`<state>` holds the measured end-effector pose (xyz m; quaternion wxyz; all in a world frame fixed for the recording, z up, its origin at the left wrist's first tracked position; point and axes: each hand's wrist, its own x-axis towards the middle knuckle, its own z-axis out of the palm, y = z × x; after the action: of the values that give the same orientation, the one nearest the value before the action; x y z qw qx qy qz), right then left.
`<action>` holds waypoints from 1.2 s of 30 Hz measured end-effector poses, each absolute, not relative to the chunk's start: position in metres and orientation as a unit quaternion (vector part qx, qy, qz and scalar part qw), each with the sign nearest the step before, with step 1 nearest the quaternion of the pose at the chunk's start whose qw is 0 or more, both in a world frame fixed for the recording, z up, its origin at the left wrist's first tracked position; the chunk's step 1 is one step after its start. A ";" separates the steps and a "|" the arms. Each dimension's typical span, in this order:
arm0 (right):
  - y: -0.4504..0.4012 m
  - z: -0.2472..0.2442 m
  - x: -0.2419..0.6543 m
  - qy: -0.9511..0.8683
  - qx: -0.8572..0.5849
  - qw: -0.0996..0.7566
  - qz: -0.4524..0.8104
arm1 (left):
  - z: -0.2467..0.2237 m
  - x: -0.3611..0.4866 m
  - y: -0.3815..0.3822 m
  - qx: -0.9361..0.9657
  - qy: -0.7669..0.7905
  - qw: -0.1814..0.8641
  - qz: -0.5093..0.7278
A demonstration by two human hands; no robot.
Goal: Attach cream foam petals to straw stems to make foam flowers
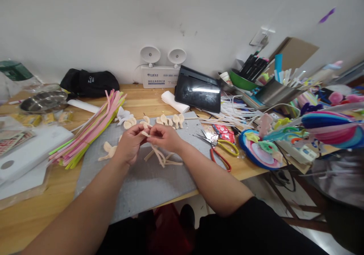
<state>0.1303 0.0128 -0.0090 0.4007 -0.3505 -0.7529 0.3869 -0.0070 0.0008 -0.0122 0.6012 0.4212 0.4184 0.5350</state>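
Observation:
My left hand (131,142) and my right hand (165,138) meet over a grey mat (139,198). Both pinch a short cream pipe cleaner (145,133) between thumbs and fingers; part of it is hidden behind the fingertips. Just below my right hand lie several loose cream pipe cleaners (161,158), crossing one another. Shaped cream loops (178,121) sit in a row along the mat's far edge, beyond my hands. Another cream looped piece (107,151) rests left of my left wrist.
Left of the mat lies a bundle of pink and yellow-green pipe cleaners (93,129). Pliers (217,145) with red and yellow handles lie on the right. A black tablet-like panel (198,90) leans behind the mat, near an emergency light (159,76). Craft supplies crowd the right side.

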 end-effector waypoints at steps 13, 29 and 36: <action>0.017 -0.013 0.129 -0.689 -0.325 0.398 0.511 | -0.004 -0.012 0.002 0.373 0.457 0.590 0.551; 0.017 -0.016 0.137 -0.796 -0.350 0.422 0.256 | -0.015 -0.018 0.008 0.348 0.508 0.556 0.559; 0.018 -0.011 0.142 -0.808 -0.392 0.389 0.207 | -0.010 -0.030 0.013 0.330 0.531 0.515 0.586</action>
<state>0.1417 0.0178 -0.0111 0.3892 -0.3921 -0.8075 0.2068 -0.0299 0.0131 -0.0096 0.5154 0.3296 0.5315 0.5859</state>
